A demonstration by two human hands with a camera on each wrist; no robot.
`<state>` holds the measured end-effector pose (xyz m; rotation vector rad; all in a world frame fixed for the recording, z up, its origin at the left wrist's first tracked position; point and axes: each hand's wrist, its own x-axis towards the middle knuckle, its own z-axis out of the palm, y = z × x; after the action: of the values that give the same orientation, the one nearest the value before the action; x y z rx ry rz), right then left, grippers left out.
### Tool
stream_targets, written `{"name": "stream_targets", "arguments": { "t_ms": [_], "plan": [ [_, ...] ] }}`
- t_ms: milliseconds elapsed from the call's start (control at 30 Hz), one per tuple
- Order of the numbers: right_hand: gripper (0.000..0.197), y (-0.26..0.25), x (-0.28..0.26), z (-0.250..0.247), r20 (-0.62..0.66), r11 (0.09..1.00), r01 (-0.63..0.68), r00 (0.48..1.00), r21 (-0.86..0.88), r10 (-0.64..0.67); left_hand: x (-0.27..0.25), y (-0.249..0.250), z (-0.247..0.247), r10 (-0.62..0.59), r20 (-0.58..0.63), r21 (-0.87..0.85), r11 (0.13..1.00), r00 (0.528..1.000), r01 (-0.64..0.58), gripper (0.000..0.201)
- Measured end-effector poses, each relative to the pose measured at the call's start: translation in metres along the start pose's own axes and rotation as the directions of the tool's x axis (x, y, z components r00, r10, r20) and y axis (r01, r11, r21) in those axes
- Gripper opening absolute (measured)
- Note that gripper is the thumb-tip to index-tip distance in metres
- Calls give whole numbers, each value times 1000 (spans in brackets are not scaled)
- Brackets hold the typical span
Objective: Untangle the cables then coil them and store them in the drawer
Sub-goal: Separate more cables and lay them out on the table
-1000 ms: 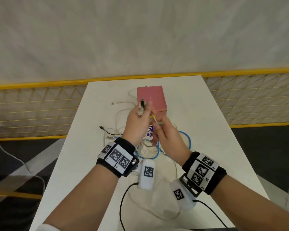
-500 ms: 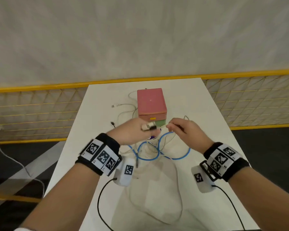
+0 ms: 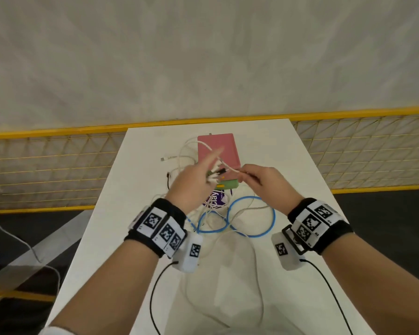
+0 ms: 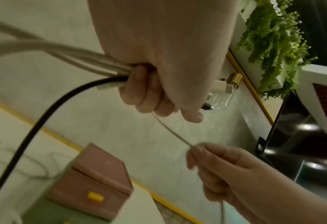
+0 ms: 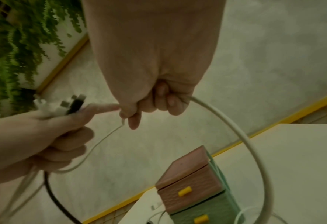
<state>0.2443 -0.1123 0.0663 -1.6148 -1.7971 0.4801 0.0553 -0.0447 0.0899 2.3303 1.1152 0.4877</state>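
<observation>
My left hand (image 3: 196, 182) grips a bundle of cable ends (image 3: 215, 174), several white cables and a black cable (image 4: 43, 116), with the plugs (image 4: 223, 87) sticking out past the fist. Its index finger points forward. My right hand (image 3: 259, 180) pinches a thin white cable (image 4: 170, 130) that runs taut to the left fist. That hand's thicker white cable (image 5: 235, 128) loops down to the table. Just beyond both hands stands the small drawer box (image 3: 218, 148), with a pink drawer (image 5: 187, 192) over a green one, both closed. A blue cable (image 3: 252, 234) lies looped below the hands.
The white table (image 3: 288, 165) is narrow, with floor on both sides. More white cable (image 3: 179, 158) trails left of the box. A purple printed item (image 3: 215, 200) lies under the hands. A yellow-framed mesh fence (image 3: 58, 165) runs behind the table.
Both hands rose and came closer together in front of the drawer box. The left index finger straightened, and a white cable now stretches between the hands.
</observation>
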Motion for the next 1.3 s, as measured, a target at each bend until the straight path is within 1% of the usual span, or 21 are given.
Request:
{"name": "stream_targets", "arguments": {
  "t_ms": [67, 100, 200, 267, 300, 367, 400, 433, 500, 533, 600, 700, 767, 900, 1000, 1067, 1100, 1133, 1167, 1233, 1300],
  "plan": [
    [21, -5, 5, 8, 26, 997, 76, 997, 20, -77, 3, -1, 14, 25, 27, -87, 996, 999, -23, 26],
    [23, -5, 5, 9, 40, 995, 96, 994, 31, -97, 4, -3, 16, 21, 10, -118, 993, 1000, -20, 15],
    [23, 8, 0, 0, 9, 997, 35, 999, 64, -36, 10, -12, -5, -52, -173, -217, 976, 983, 13, 10],
    [23, 20, -9, -5, -22, 996, -29, 999, 81, 31, 16, -23, -28, -157, -365, -267, 962, 918, 58, 21],
    [24, 24, -12, -5, -21, 995, -50, 998, 83, 52, 18, -28, -35, -199, -417, -242, 965, 887, 103, 27],
    [25, 25, -11, -1, -28, 993, -75, 997, 92, 78, 17, -31, -35, -213, -455, -121, 977, 865, 176, 21],
    [25, 22, -8, 2, -47, 991, -80, 995, 109, 86, 15, -29, -30, -195, -443, -110, 980, 875, 163, 13],
    [26, 17, -5, 4, -68, 988, -82, 993, 131, 92, 13, -24, -23, -161, -411, -134, 984, 897, 115, 17],
    [27, 4, 2, 6, -78, 983, -56, 994, 173, 70, 8, -10, -9, -53, -243, -198, 980, 969, 5, 42],
    [26, -1, 4, 7, -71, 983, -30, 997, 181, 43, 8, -3, -2, 0, -146, -215, 976, 989, -32, 42],
    [21, -10, 9, 10, -44, 982, 36, 999, 186, -28, 7, 8, 6, 88, -46, -192, 977, 995, -95, 14],
    [23, -8, 10, 11, -10, 973, 56, 998, 224, -55, 10, 10, -3, 130, -25, -170, 977, 991, -132, 7],
    [22, -1, 7, 11, -19, 968, 37, 999, 246, -34, 13, 6, -18, 112, -132, -181, 974, 985, -135, 19],
    [24, 1, 12, 16, -30, 964, 13, 1000, 264, -5, 15, 4, -27, -23, -403, -244, 966, 915, -83, 24],
    [26, 7, 17, 24, 12, 963, -46, 999, 264, 45, 18, 0, -33, -182, -567, -413, 907, 803, -85, 18],
    [27, 13, 12, 29, 44, 972, -84, 996, 218, 76, 19, -5, -43, -266, -613, -473, 878, 744, -75, 23],
    [27, 13, 10, 30, 47, 976, -89, 996, 198, 82, 20, -8, -46, -257, -614, -431, 901, 746, -44, 19],
    [26, 11, 9, 31, 46, 979, -84, 996, 186, 77, 17, -8, -46, -221, -587, -382, 924, 779, -25, 8],
    [26, 6, 8, 32, 41, 981, -70, 997, 182, 63, 15, -7, -42, -165, -541, -316, 949, 825, -17, 14],
    [25, -6, 12, 32, 16, 982, -29, 1000, 189, 26, 8, -2, -29, -14, -319, -115, 993, 948, -25, 45],
    [26, -16, 17, 30, -8, 975, 18, 1000, 219, -16, 4, 5, -16, 35, -60, 20, 999, 998, -34, 42]
  ]
}}
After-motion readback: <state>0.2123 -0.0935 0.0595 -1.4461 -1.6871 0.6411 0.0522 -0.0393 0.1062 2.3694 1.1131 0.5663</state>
